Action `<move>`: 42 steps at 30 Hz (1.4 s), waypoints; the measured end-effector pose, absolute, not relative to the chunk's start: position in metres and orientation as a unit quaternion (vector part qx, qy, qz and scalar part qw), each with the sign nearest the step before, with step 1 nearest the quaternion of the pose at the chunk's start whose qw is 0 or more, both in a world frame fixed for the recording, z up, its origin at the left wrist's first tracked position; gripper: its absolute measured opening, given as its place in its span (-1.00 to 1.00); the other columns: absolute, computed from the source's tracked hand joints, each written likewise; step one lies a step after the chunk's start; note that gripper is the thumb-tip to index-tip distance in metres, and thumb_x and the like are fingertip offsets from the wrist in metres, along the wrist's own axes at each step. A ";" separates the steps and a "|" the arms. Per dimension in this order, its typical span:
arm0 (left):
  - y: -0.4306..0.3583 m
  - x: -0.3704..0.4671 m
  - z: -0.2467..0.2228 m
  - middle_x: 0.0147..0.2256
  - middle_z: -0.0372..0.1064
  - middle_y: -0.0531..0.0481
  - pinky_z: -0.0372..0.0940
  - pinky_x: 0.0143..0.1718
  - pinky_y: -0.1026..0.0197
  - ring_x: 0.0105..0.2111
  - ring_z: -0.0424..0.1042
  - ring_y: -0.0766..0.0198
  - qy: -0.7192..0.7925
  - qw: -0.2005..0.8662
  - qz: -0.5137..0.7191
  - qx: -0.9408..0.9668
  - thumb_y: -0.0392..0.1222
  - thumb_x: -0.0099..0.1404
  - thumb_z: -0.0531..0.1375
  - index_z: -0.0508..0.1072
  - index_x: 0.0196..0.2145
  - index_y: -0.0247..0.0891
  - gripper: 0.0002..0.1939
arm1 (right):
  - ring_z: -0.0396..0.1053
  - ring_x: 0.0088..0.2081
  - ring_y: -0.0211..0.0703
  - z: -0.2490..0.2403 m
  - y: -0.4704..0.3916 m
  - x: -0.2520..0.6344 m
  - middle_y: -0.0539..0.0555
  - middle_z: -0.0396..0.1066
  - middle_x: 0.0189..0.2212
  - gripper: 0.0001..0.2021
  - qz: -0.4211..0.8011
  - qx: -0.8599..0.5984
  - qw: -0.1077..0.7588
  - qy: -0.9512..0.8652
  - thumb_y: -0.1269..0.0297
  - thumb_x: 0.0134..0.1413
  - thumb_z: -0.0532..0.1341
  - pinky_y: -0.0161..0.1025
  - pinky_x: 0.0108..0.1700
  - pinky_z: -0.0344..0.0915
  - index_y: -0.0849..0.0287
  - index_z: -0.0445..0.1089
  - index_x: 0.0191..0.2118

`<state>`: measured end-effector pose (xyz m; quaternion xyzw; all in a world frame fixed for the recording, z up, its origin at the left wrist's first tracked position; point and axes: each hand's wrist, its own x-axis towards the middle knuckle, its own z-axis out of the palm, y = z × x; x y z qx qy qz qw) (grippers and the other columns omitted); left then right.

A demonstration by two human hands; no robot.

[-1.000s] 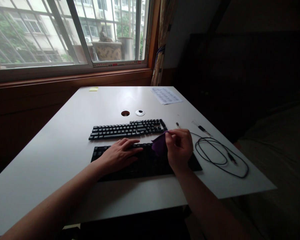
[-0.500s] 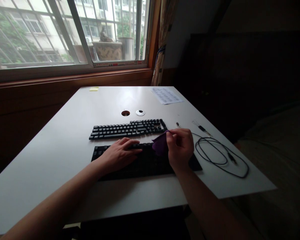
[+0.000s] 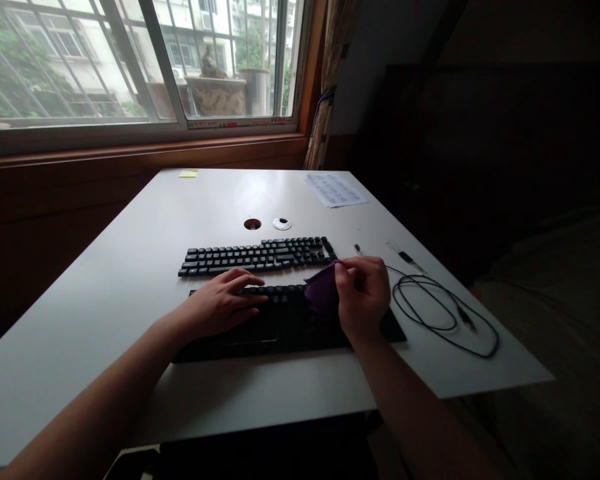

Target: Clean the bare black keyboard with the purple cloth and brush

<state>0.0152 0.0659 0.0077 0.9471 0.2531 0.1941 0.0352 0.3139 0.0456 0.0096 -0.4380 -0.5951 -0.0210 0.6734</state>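
Observation:
A black keyboard base [image 3: 280, 337] lies near the front of the white table, with a row of keys along its far edge. My left hand [image 3: 223, 303] rests on its left part, fingers stretched out and apart, holding nothing. Above the right part, my right hand [image 3: 364, 293] pinches a purple cloth [image 3: 321, 287] between thumb and fingers; the cloth hangs over the keyboard. Just beyond the base, loose black keycaps [image 3: 250, 255] are laid out in keyboard rows on the table.
A coiled black cable [image 3: 423, 303] lies to the right, with a wire keycap puller [image 3: 405, 257] and a small brush-like item [image 3: 357, 249] nearby. Farther back are a cable hole [image 3: 253, 225], its round cover [image 3: 282, 224], printed papers [image 3: 335, 190] and a yellow sticky note [image 3: 188, 173].
My left hand has slid left along the keyboard base, uncovering more of its middle. My right hand and the purple cloth stay in nearly the same place.

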 end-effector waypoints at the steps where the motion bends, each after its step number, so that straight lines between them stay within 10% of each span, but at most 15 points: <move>1: 0.065 0.016 0.008 0.15 0.43 -0.10 0.40 0.15 -0.09 0.14 0.36 0.01 0.251 0.036 0.195 0.948 -0.13 0.47 0.21 0.56 0.13 -0.02 -0.69 | 0.33 -0.36 -0.25 0.009 0.046 0.314 -0.01 0.37 -0.28 -0.94 -0.021 -0.438 0.674 -0.595 0.36 0.19 0.33 -0.22 -0.35 0.32 0.08 0.46 -0.22; 42: 0.052 0.048 0.004 0.21 0.33 -0.13 0.27 0.28 -0.20 0.28 0.17 -0.08 0.281 0.037 0.250 0.926 -0.10 0.45 0.24 0.47 0.20 -0.02 -0.61 | 0.31 -0.40 -0.27 0.012 0.043 0.313 -0.01 0.39 -0.29 -0.97 -0.012 -0.440 0.666 -0.602 0.32 0.22 0.31 -0.22 -0.35 0.33 0.08 0.46 -0.22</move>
